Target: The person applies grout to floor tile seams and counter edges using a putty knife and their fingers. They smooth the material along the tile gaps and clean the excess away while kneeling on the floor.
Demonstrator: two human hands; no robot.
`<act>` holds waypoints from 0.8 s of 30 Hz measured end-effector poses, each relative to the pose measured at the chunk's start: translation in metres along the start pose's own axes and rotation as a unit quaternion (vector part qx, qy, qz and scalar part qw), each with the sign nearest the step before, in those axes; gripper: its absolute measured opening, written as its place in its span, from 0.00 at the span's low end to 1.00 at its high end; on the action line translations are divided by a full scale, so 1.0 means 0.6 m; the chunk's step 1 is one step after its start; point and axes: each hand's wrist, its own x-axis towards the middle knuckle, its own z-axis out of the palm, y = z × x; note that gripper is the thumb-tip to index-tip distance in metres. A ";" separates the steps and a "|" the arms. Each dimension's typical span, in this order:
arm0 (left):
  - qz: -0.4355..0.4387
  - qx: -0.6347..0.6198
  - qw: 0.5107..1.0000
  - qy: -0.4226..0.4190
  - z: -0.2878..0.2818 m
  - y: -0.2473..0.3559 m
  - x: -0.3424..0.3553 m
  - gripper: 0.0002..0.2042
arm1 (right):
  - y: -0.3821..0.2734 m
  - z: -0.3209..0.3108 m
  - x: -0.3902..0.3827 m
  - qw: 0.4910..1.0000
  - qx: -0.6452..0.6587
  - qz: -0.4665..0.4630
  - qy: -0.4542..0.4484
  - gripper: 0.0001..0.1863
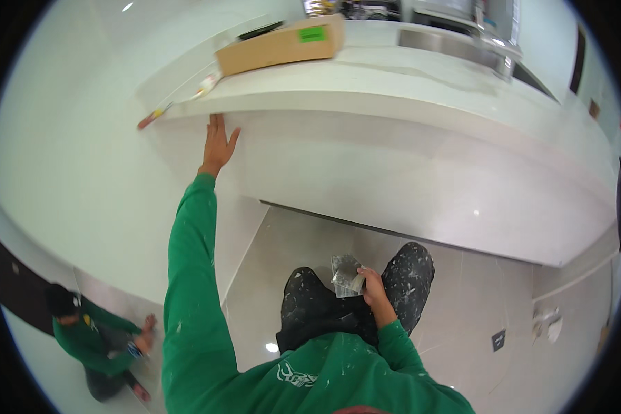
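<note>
My left hand (217,146) is stretched up with its fingers extended, flat against the white panel (393,155) just under the countertop's edge near the left wall. Nothing shows in it. In front of my lap, between my knees, my right hand (373,286) is closed around what look like flat, square-bladed putty knives (345,273), grey and smeared. Their handles are mostly hidden by my fingers. My dark trousers carry many white specks.
On the white countertop (407,79) stand a long cardboard box (276,52) and, at its left end, a thin brush-like tool (155,116). A sink (435,43) with a faucet (505,58) lies right. A co-worker (93,345) crouches at lower left. A dark square (498,340) lies on the floor.
</note>
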 end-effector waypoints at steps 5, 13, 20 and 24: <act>-0.030 -0.066 0.997 0.041 0.044 -0.025 0.062 0.38 | 0.017 -0.040 0.032 0.999 -0.027 -0.013 -0.019 0.10; 0.023 -0.149 0.977 0.154 0.016 0.296 0.038 0.50 | 0.002 -0.029 0.035 0.999 -0.023 -0.018 0.015 0.08; 0.139 -0.177 0.964 0.143 -0.029 0.499 0.010 0.49 | 0.013 -0.032 0.029 0.998 -0.055 0.011 0.017 0.05; 0.178 -0.178 0.959 0.131 -0.035 0.602 0.012 0.48 | 0.008 -0.053 0.026 0.998 -0.052 0.001 0.037 0.04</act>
